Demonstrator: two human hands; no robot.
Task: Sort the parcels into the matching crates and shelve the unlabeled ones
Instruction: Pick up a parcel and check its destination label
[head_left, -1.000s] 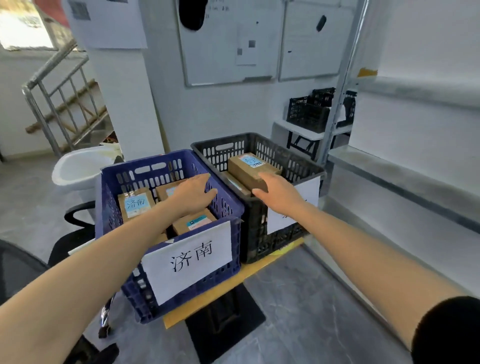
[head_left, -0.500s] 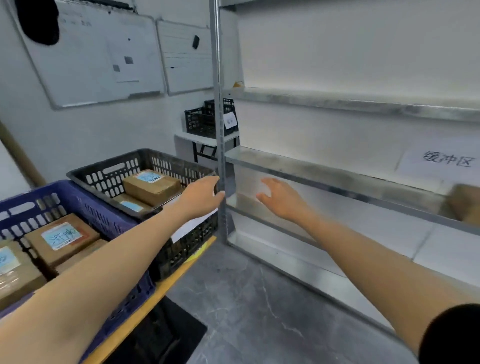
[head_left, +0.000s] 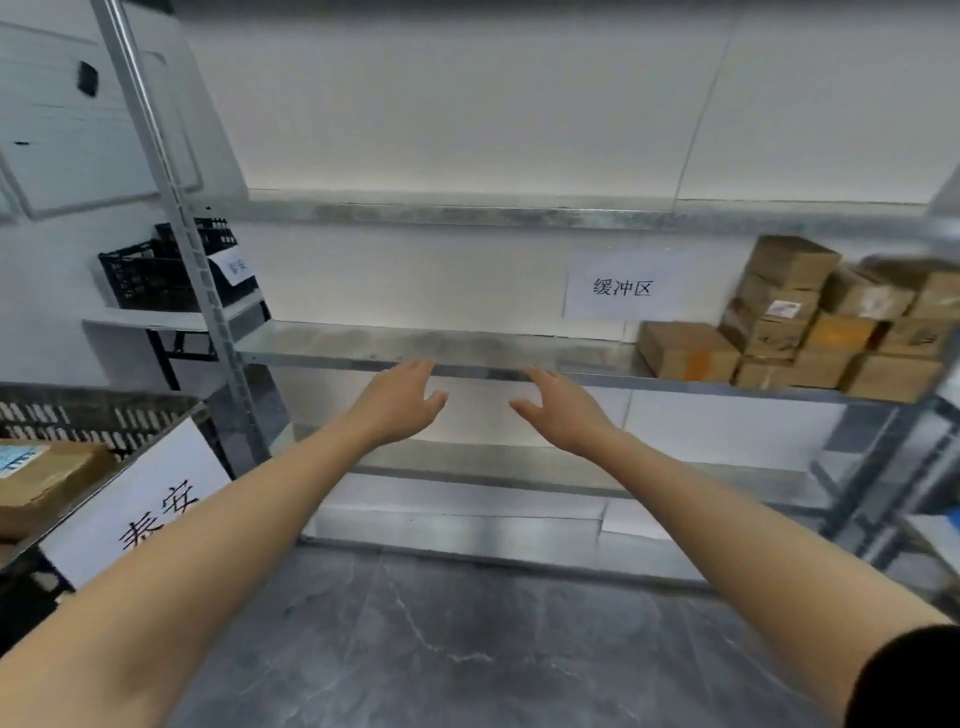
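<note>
Before the shelf (head_left: 363, 345) at 12 o'clock: left hand (head_left: 397, 402) and right hand (head_left: 563, 410) relaxed, empty | stacked parcels (head_left: 810, 322) at 3 o'clock | labelled crate (head_left: 78, 415) at 8 o'clock.

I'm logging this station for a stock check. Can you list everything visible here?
Shelf rack: one, grey metal, straight ahead.
Stacked parcels: roughly ten (blurred), brown, right end of middle shelf.
Wall sign: one, white, behind middle shelf.
Near crate: one, black, lower left, white paper label on front.
Parcel: one, brown with blue label, inside near crate.
Far crates: at least two, black, small table back left.
Whiteboard: one, white, upper left wall.
Floor: grey, marbled.
Left hand: open, holding nothing, before middle shelf.
Right hand: open, holding nothing, beside it.
</note>
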